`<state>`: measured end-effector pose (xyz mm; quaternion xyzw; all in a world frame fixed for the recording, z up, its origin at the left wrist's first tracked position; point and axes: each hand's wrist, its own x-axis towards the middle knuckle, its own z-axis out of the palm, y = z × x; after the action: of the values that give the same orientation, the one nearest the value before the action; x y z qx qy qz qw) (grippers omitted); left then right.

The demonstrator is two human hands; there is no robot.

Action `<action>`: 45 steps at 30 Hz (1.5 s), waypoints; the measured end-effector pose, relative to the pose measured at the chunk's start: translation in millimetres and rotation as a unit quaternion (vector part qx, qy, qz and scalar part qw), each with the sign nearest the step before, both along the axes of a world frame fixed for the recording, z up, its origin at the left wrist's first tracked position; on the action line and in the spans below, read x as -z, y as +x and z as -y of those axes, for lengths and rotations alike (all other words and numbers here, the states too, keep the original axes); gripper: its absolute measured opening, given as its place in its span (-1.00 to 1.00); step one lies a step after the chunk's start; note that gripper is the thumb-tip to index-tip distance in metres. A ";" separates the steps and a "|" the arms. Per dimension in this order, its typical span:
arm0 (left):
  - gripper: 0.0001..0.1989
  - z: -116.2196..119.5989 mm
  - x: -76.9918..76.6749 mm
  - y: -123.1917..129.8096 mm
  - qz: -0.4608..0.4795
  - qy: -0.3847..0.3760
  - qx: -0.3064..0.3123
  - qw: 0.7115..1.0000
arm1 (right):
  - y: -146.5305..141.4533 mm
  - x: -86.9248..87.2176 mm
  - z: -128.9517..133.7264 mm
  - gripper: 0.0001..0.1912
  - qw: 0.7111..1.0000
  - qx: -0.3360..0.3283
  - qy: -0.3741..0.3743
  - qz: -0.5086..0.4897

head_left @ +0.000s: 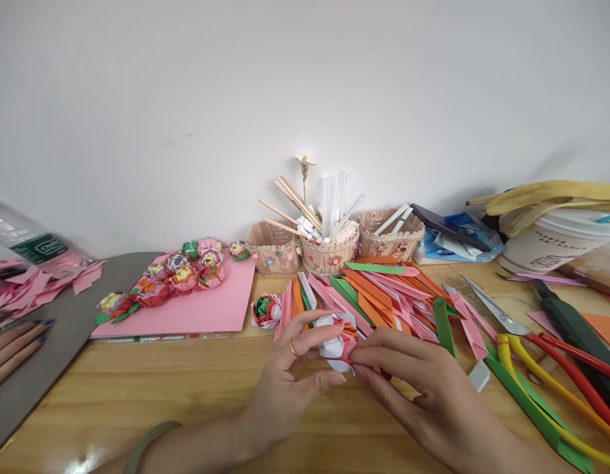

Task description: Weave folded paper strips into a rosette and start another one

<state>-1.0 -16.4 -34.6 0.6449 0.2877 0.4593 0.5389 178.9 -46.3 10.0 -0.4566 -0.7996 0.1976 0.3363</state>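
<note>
A folded paper flower in white, red and orange is held between my two hands over the wooden table. My left hand curves round its left side, index finger over the top and thumb below. With thumb and fingers pinched, my right hand grips the flower's lower right edge. Just behind lies a spread of folded paper strips in pink, orange, green and white. A finished-looking paper flower with a green centre sits left of the strips.
Several paper flowers rest on pink paper sheets. Three decorated baskets with sticks stand by the wall. Scissors, a dark green tool and a white tub lie right. Another person's hand rests on a grey board.
</note>
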 end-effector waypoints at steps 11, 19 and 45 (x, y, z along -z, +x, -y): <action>-0.59 2.1 -2.0 -2.9 -0.037 -0.001 0.046 0.998 | 1.3 -4.5 -4.1 -0.82 0.996 0.011 -0.080 -0.034; -0.63 1.4 -3.9 -3.6 -0.035 0.004 0.076 0.996 | 1.4 -6.5 -4.3 -0.84 0.993 0.020 -0.106 -0.049; -0.60 3.1 -4.6 1.8 0.017 -0.042 0.068 0.997 | -3.2 -4.1 -5.1 -0.84 0.996 0.018 -0.067 -0.051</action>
<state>0.8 -19.5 -29.9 0.6321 0.2527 0.4198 0.6003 175.7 -41.2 14.1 -0.4821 -0.7580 0.2676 0.3484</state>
